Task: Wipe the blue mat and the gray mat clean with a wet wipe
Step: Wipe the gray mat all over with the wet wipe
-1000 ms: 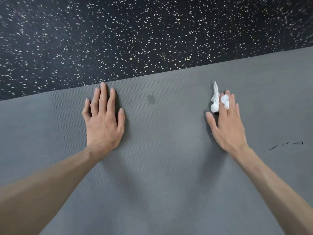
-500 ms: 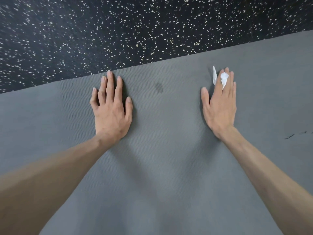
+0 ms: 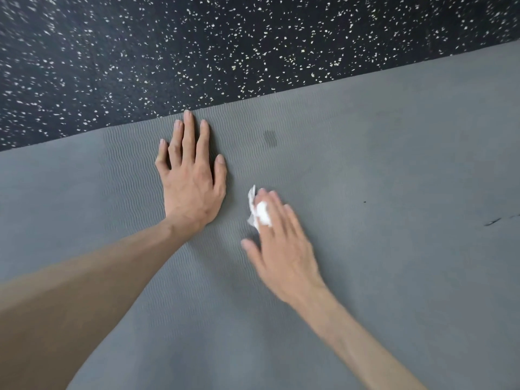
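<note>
The gray mat (image 3: 380,170) fills most of the view, ribbed and lying flat on the floor. My left hand (image 3: 191,175) rests flat on it near its far edge, fingers straight. My right hand (image 3: 278,249) presses a crumpled white wet wipe (image 3: 260,212) onto the mat with straight fingers, just right of my left wrist; the hand is blurred. A dark smudge (image 3: 270,137) sits on the mat beyond the wipe. The blue mat is not in view.
Black rubber floor with pale speckles (image 3: 225,46) lies beyond the mat's far edge. Short dark marks (image 3: 492,221) show on the mat at the right.
My right hand has swept the wipe left and toward me, from far right of the smudge to beside my left wrist. My left hand stays planted.
</note>
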